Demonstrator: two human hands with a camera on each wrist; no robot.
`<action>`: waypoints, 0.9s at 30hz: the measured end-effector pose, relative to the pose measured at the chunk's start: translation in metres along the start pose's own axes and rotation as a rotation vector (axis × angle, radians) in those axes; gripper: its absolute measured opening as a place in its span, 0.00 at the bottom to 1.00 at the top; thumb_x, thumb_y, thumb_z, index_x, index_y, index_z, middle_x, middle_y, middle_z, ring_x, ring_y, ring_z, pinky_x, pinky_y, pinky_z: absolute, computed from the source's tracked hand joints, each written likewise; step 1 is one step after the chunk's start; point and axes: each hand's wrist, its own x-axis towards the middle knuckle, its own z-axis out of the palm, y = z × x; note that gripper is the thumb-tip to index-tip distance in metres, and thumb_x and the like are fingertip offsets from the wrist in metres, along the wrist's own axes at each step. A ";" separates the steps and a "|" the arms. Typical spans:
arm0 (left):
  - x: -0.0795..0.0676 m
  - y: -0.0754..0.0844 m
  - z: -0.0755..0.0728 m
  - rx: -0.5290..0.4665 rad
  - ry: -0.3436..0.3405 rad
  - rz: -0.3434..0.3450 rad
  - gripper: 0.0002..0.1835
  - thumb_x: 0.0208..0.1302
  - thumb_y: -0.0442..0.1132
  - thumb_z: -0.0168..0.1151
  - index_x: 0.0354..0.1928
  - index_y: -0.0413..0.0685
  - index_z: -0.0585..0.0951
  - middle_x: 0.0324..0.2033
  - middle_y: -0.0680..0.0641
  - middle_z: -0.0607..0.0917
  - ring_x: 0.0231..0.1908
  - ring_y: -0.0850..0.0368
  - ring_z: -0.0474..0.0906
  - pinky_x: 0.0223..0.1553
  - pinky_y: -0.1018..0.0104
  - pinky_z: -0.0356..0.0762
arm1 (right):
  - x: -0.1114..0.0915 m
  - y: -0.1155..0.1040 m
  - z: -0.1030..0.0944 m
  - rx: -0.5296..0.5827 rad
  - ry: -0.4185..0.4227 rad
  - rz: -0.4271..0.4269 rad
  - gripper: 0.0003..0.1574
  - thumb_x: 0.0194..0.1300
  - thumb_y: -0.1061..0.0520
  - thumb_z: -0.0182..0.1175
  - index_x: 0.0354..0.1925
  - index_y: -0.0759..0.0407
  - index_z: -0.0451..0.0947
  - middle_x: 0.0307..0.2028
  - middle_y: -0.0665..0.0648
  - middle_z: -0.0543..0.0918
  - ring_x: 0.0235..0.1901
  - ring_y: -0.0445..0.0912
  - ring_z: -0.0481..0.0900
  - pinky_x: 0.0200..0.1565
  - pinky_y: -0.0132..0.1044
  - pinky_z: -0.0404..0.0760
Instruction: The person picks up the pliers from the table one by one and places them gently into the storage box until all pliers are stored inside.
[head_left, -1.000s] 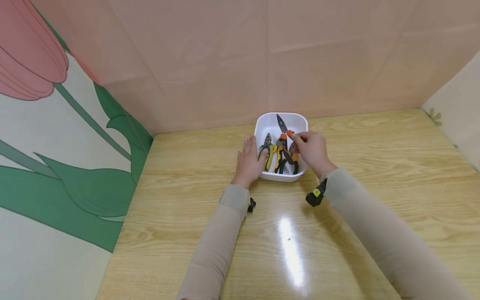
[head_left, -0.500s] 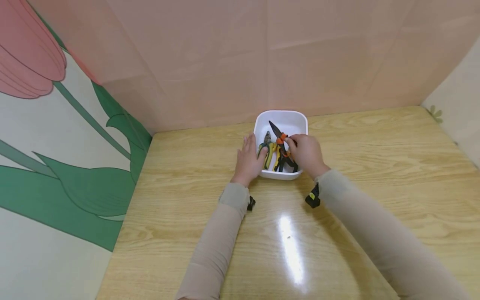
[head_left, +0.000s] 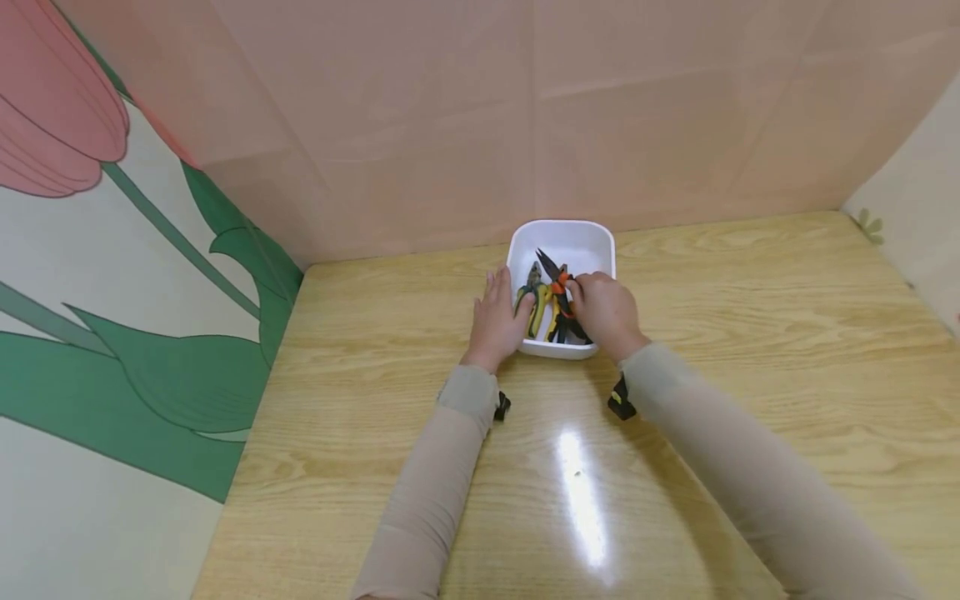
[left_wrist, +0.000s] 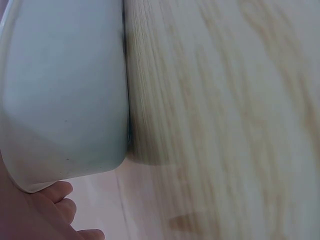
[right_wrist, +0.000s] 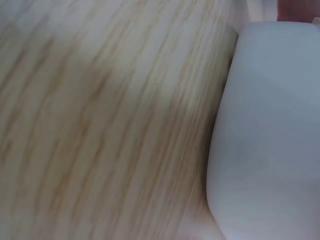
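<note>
A white plastic box [head_left: 585, 242] holding several pliers stands on the wooden table against the back wall. My left hand [head_left: 495, 321] holds its left side, thumb over the rim and fingers along the outer wall. With my right hand [head_left: 609, 315] I grip long-nose pliers [head_left: 560, 279] by their orange and black handles, low inside the box, dark nose toward the back left. Pliers with yellow-green handles [head_left: 538, 310] lie under my left thumb. Beside them shows a yellow and black handle [head_left: 554, 323]; other tools are partly hidden by my right hand.
The wood-grain table [head_left: 360, 400] reaches toward me and to both sides. Behind the box rises a pinkish covering [head_left: 420, 150]. A wall painted with a tulip [head_left: 60, 108] borders the left, and a pale wall [head_left: 915, 192] the right.
My right hand has lowered the long-nose pliers deeper into the box and moved slightly left. Their nose has swung left and come nearer. The left hand stays on the box.
</note>
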 end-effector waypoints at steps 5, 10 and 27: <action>-0.001 0.000 -0.002 -0.006 0.010 0.014 0.39 0.80 0.55 0.43 0.80 0.40 0.47 0.79 0.41 0.51 0.79 0.45 0.41 0.76 0.38 0.41 | 0.000 -0.004 0.000 -0.038 -0.004 0.000 0.20 0.77 0.55 0.53 0.35 0.70 0.80 0.29 0.68 0.81 0.29 0.63 0.80 0.31 0.59 0.78; -0.001 0.001 -0.002 -0.015 0.016 0.016 0.38 0.80 0.53 0.44 0.80 0.39 0.48 0.79 0.41 0.52 0.79 0.44 0.42 0.75 0.37 0.42 | -0.001 -0.007 -0.003 -0.084 -0.039 0.001 0.20 0.77 0.56 0.52 0.35 0.71 0.79 0.29 0.67 0.81 0.30 0.62 0.81 0.31 0.58 0.80; -0.002 0.002 -0.003 -0.015 0.007 0.007 0.39 0.80 0.55 0.43 0.80 0.40 0.47 0.79 0.41 0.52 0.79 0.46 0.40 0.76 0.38 0.41 | 0.002 -0.010 0.002 -0.189 -0.088 0.049 0.21 0.78 0.56 0.50 0.37 0.73 0.79 0.30 0.68 0.81 0.28 0.62 0.83 0.30 0.57 0.83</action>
